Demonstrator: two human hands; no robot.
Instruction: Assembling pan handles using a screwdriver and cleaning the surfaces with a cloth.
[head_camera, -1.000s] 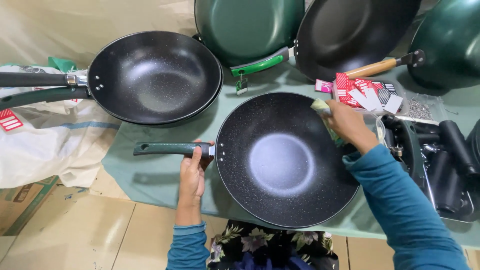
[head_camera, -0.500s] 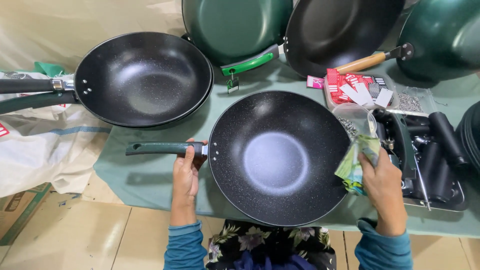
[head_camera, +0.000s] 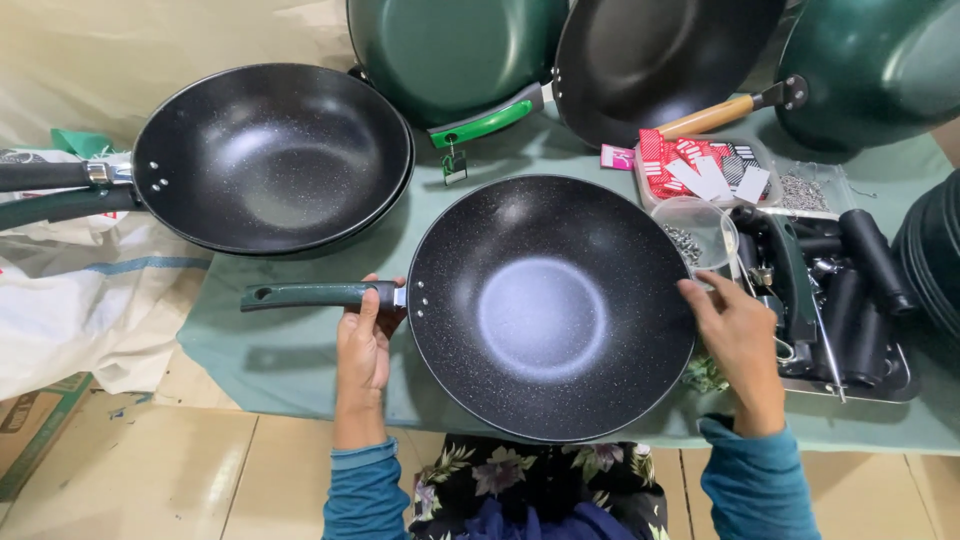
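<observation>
The left hand (head_camera: 364, 340) is wrapped around the near end of a dark green handle (head_camera: 318, 295), fingers curled over it where it meets the pan. The right hand (head_camera: 738, 340) lies loosely open, fingertips resting on the right rim of the same pan, gripping nothing. Between the two sits the black speckled non-stick wok (head_camera: 550, 308), flat on a pale green cloth-covered table (head_camera: 260, 340), directly in front of the person. Just beside the right hand stands a metal tray of black handles (head_camera: 850, 300), with a clear plastic cup (head_camera: 700, 232) at the wok's upper right edge. Further left lies another black speckled pan (head_camera: 272, 158).
</observation>
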